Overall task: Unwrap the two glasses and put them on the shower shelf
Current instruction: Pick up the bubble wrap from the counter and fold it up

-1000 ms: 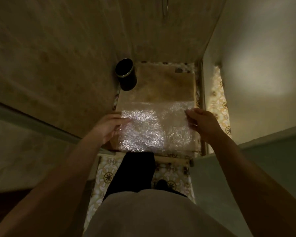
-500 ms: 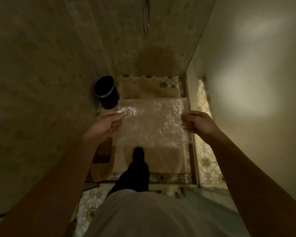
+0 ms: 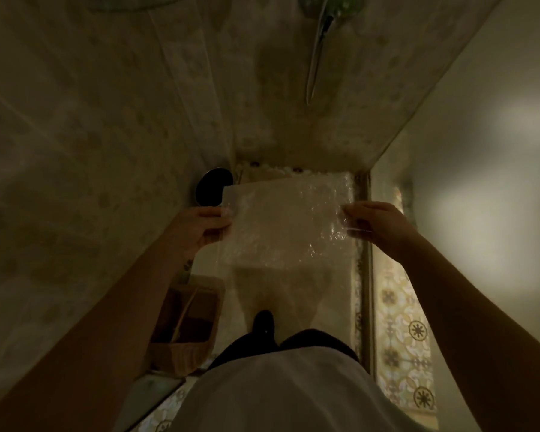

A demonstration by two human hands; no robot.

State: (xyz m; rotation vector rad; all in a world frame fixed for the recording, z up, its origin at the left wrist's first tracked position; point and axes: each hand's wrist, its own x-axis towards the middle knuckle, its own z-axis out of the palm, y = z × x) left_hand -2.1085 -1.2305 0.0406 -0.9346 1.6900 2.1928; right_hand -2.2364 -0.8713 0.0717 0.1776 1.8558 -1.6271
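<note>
- A wicker basket (image 3: 186,332) sat on the floor at the near left; its inside was dark and the contents could not be made out.
- A dark round cup-shaped vessel (image 3: 214,190) stood at the far left against the tiled wall (image 3: 91,135), partly hidden behind the wrap's left corner; whether it was one of the glasses could not be told.
- A clear, crinkled sheet of bubble wrap (image 3: 286,222) was held flat and stretched out above the shower floor (image 3: 293,291).
- The left hand (image 3: 197,229) pinched the wrap's left edge between thumb and fingers.
- The right hand (image 3: 378,226) pinched the wrap's right edge.
- A metal shower hose (image 3: 317,57) hung down the far wall.
- The stall was narrow, with walls close on both sides and patterned tiles (image 3: 402,338) along the right.
</note>
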